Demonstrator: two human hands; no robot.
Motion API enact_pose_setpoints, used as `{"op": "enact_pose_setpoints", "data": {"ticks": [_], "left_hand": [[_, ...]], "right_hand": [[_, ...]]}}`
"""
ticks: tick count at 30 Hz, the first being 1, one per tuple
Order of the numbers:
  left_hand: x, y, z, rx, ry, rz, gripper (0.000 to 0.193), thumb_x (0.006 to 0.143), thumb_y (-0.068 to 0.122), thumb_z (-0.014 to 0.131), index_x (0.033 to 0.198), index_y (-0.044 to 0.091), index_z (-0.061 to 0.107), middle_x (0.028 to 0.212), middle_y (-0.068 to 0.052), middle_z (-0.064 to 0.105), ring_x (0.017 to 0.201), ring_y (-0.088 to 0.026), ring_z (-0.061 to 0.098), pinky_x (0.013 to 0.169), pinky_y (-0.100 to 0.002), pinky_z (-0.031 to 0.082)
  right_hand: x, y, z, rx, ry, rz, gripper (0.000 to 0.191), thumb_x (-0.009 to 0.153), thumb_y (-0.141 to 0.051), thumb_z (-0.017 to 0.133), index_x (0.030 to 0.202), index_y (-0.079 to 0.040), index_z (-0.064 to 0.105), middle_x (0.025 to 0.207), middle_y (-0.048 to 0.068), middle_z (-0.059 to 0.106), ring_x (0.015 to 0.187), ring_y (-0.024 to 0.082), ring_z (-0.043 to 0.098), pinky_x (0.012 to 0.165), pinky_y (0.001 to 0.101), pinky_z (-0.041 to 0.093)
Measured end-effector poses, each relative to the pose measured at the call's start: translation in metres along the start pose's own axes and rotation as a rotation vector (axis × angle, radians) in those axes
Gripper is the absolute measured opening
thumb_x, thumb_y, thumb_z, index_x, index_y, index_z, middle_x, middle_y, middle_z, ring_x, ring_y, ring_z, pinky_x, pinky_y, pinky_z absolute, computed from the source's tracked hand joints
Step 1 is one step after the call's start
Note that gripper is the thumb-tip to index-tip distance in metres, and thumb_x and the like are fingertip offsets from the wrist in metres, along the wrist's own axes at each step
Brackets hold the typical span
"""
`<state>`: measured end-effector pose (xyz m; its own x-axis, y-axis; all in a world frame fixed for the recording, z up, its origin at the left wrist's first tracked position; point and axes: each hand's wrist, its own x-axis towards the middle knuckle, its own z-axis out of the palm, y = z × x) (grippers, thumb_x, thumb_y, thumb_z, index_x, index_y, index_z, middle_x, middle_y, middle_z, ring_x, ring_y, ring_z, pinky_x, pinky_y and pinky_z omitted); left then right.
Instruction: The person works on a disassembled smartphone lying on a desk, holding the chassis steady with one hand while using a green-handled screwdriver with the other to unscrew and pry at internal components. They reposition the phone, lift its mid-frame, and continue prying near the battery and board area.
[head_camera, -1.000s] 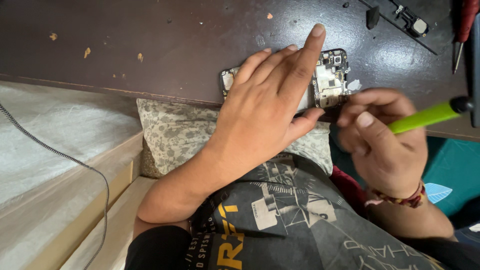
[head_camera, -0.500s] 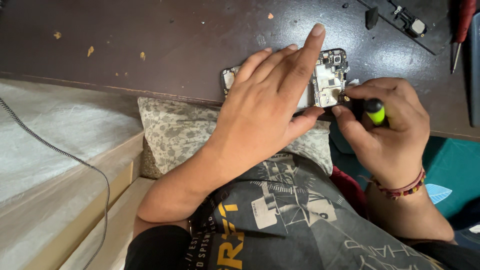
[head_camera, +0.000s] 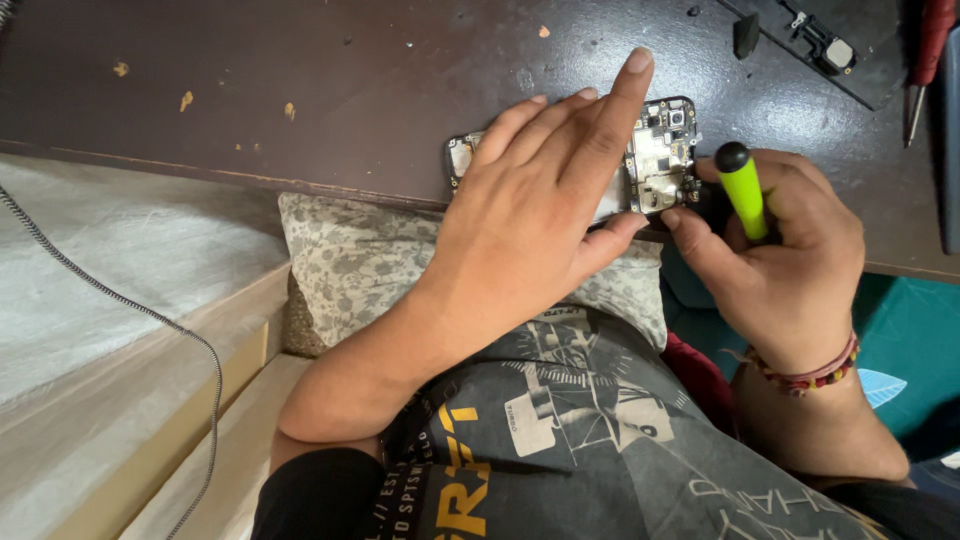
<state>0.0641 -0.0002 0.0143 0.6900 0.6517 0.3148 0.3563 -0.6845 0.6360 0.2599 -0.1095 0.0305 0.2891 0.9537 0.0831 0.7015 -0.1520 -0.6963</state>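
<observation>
One opened phone (head_camera: 660, 150) lies with its circuit boards facing up at the near edge of the dark tabletop (head_camera: 330, 90), and we press it flat with our left hand (head_camera: 540, 215), palm down and fingers (head_camera: 615, 115) spread over its left part, gripping nothing. Our right hand (head_camera: 785, 265) has its fingers clenched around a green-handled screwdriver (head_camera: 742, 188). A second ago that handle pointed out to the right, away from the phone; now it stands nearly upright just right of the boards, its tip hidden behind the thumb, so we judge the tool has been brought to bear on the phone's right end. Beyond, at the far right, lie a black phone part (head_camera: 815, 45) and a red-handled screwdriver (head_camera: 925, 50). Below the tabletop edge sits a patterned cushion (head_camera: 350, 265).
</observation>
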Motion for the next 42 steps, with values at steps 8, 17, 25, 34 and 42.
{"op": "enact_pose_setpoints", "data": {"ticks": [8, 17, 25, 34, 42], "left_hand": [[0.000, 0.001, -0.001, -0.013, 0.010, -0.001, 0.104, 0.086, 0.031, 0.086, 0.158, 0.008, 0.015, 0.135, -0.016, 0.062, 0.132, -0.031, 0.058, 0.120, -0.046, 0.038], [-0.001, 0.000, -0.001, -0.005, -0.001, -0.001, 0.103, 0.088, 0.033, 0.086, 0.160, 0.008, 0.016, 0.138, -0.016, 0.061, 0.135, -0.031, 0.057, 0.122, -0.047, 0.038], [-0.005, -0.001, -0.007, 0.006, 0.003, 0.034, 0.100, 0.091, 0.035, 0.084, 0.160, 0.009, 0.017, 0.148, -0.017, 0.055, 0.142, -0.033, 0.051, 0.127, -0.049, 0.033], [-0.011, -0.013, -0.020, 0.024, -0.043, -0.015, 0.035, 0.097, 0.025, 0.078, 0.124, 0.007, 0.065, 0.150, -0.013, 0.056, 0.148, -0.034, 0.046, 0.127, -0.051, 0.032], [-0.015, -0.021, -0.022, -0.021, -0.011, 0.004, 0.023, 0.097, 0.023, 0.080, 0.100, 0.008, 0.063, 0.144, -0.010, 0.061, 0.144, -0.031, 0.051, 0.126, -0.051, 0.034]], "right_hand": [[-0.001, 0.003, -0.001, 0.062, -0.014, 0.056, 0.035, 0.088, -0.004, 0.091, 0.117, -0.001, 0.072, 0.090, 0.001, 0.062, 0.072, 0.005, 0.055, 0.069, 0.0196, 0.046], [0.001, 0.001, -0.001, 0.187, -0.030, 0.174, 0.031, 0.089, 0.001, 0.088, 0.115, 0.001, 0.071, 0.099, 0.000, 0.068, 0.072, 0.001, 0.051, 0.067, 0.0182, 0.042], [0.004, -0.003, -0.002, 0.135, -0.027, 0.100, 0.029, 0.087, 0.000, 0.086, 0.111, 0.000, 0.069, 0.108, 0.004, 0.068, 0.085, 0.005, 0.061, 0.075, 0.0207, 0.049], [0.003, 0.005, -0.004, -0.038, -0.042, 0.025, 0.033, 0.087, -0.004, 0.089, 0.114, 0.002, 0.071, 0.105, 0.012, 0.066, 0.082, 0.015, 0.061, 0.075, 0.0271, 0.049], [-0.010, 0.025, -0.004, 0.306, 0.084, 0.118, 0.010, 0.107, -0.001, 0.074, 0.106, 0.006, 0.066, 0.087, 0.009, 0.064, 0.070, 0.015, 0.058, 0.064, 0.0256, 0.045]]}}
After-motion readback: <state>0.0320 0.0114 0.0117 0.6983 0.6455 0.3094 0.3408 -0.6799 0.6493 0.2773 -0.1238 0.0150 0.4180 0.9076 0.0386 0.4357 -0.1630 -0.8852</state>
